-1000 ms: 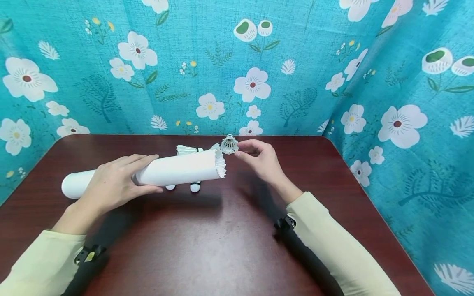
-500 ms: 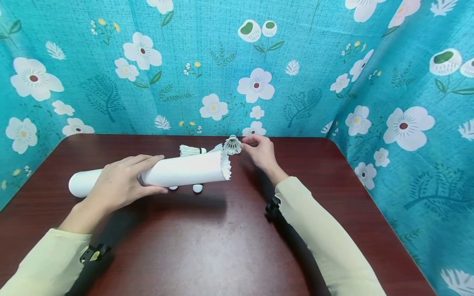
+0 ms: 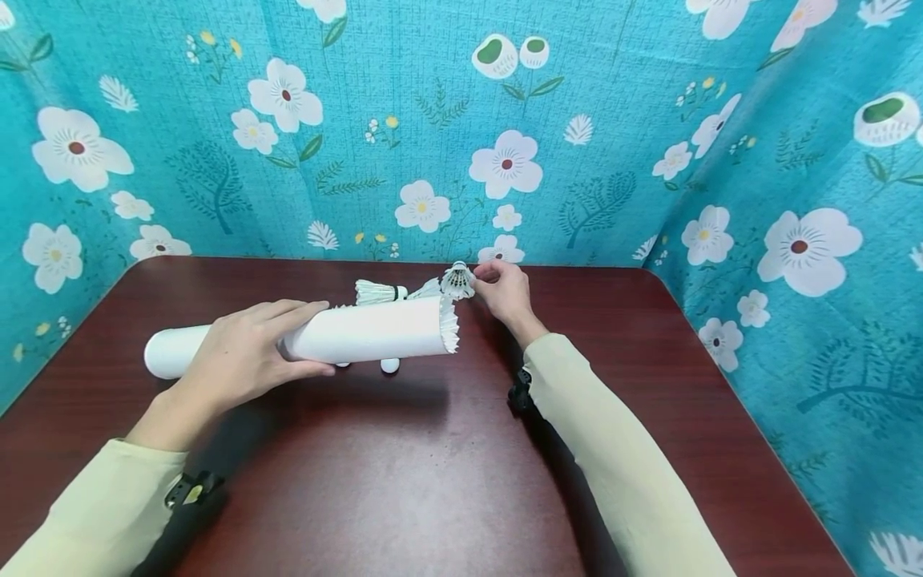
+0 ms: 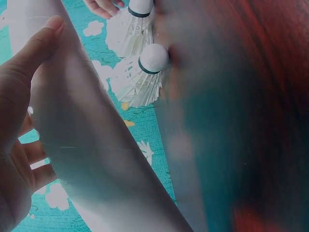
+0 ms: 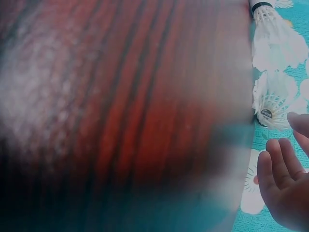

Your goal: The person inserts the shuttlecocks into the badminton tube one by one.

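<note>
My left hand (image 3: 245,353) grips a white shuttlecock tube (image 3: 368,330) from above, fingers wrapped over it; it lies level above the table. A feathered skirt edge (image 3: 450,324) pokes out of its right end. In the left wrist view, the tube (image 4: 91,125) crosses the palm. Just beyond the tube's right end, a feather shuttlecock (image 3: 457,282) stands skirt towards me. My right hand (image 3: 501,292) is at its right side, thumb and fingertips right at the feathers. In the right wrist view, the fingers of this hand (image 5: 285,179) are loosely bent, beside the shuttlecock's skirt (image 5: 275,96).
Behind the tube lie more shuttlecocks, one (image 3: 378,292) on its side and another (image 3: 425,290) partly hidden. A white cork (image 3: 390,365) shows below the tube. The dark red table (image 3: 433,465) ends at a blue flowered cloth (image 3: 433,120).
My right hand has moved left and away from me, closer in to the shuttlecock. The left hand keeps its grip on the tube. The head view has turned slightly left.
</note>
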The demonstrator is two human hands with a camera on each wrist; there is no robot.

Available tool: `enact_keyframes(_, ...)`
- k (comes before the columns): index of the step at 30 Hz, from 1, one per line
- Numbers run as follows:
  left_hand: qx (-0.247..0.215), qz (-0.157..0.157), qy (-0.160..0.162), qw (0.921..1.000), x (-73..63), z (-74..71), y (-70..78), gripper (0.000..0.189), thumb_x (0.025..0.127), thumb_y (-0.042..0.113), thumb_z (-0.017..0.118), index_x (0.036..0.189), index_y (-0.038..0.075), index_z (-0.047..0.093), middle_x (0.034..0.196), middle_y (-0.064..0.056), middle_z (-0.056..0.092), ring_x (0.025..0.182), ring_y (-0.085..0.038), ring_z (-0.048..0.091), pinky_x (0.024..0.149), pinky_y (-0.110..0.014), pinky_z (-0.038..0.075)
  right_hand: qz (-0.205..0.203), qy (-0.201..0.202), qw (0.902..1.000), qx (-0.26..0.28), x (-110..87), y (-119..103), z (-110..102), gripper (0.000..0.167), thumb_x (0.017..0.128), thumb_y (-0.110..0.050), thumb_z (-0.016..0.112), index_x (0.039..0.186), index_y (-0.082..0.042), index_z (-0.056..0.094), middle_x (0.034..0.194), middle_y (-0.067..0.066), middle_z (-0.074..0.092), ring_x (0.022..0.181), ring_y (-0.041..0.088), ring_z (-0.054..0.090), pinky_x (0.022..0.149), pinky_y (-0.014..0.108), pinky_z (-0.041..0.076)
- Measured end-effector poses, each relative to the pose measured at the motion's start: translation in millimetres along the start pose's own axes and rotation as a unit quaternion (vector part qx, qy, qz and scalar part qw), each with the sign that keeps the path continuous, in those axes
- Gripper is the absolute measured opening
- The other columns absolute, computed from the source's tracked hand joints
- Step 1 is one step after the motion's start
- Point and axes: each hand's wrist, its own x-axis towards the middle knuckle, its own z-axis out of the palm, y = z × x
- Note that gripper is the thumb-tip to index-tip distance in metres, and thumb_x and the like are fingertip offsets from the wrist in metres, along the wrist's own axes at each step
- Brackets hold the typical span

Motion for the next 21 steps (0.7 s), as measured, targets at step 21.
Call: enact_keyframes(21,0.004,-0.009,-0.01,0.9999,-0.4,-0.1,0.1,0.087,0.063,0.057,0.09,0.136,0.017,0.065,0.117,-0.007,0.07,0.1,-0.027,0.068,0.074,-0.05,0.056,0.013,0.033,0.9994,-0.005,4.8,5.0,10.6,0.008,0.091,-0.01,0.073,0.097,-0.005,0.076,0.094,0.008,0.073,0.093,0.024,0.061,0.087,0.038,0.047)
